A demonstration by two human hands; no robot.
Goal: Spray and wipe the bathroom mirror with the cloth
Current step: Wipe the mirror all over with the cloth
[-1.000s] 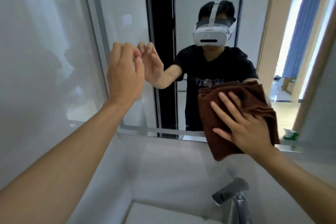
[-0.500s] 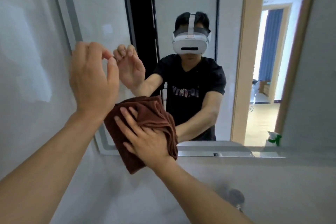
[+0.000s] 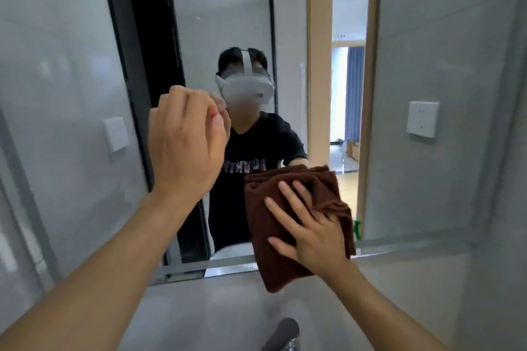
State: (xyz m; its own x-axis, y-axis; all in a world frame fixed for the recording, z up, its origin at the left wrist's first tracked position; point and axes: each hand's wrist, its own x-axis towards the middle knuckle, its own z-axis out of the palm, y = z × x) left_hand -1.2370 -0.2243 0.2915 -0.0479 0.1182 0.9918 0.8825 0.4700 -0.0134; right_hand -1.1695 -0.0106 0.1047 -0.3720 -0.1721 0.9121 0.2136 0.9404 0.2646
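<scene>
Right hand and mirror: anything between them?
Yes. In the head view the brown cloth lies between the right hand and the mirror, fingers spread flat on it.

Both bare forearms reach up and forward from the lower corners. The left hand is raised with its back to the camera, fingers loosely curled toward the thumb — it holds nothing. The right hand lies lower, palm forward, fingers straight and spread — pressed flat on the brown cloth.
</scene>
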